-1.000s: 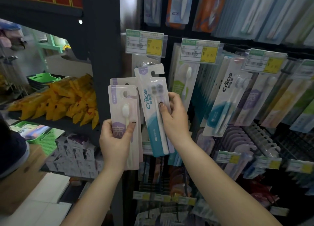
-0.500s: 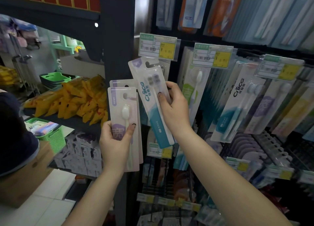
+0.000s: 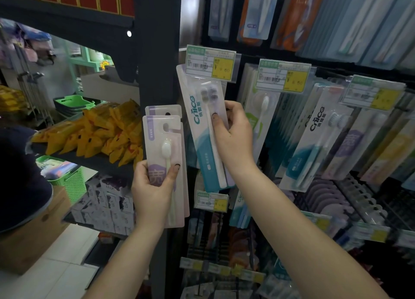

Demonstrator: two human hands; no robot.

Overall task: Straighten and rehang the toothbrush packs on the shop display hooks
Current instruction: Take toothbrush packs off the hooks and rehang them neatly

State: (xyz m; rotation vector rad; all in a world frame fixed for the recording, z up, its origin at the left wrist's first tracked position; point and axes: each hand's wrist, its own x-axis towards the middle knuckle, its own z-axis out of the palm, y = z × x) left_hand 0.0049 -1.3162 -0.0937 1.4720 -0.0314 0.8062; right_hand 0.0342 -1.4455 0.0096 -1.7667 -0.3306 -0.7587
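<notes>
My right hand grips a white and teal Cnice toothbrush pack by its middle, thumb on the front. The pack's top is tucked behind the leftmost price tag, so its hanging hole and the hook are hidden. My left hand holds two stacked purple and white toothbrush packs upright to the left of the display, thumb pressed on the front one. More Cnice packs hang on the hooks to the right.
A dark shelf post stands just left of the hooks. Yellow snack bags lie on a shelf at left, above a green basket. More price tags and hanging packs fill the rack on the right and below.
My right hand has lifted the Cnice pack up and right until its top slid behind the leftmost price tag. My left hand has kept the purple packs steady.
</notes>
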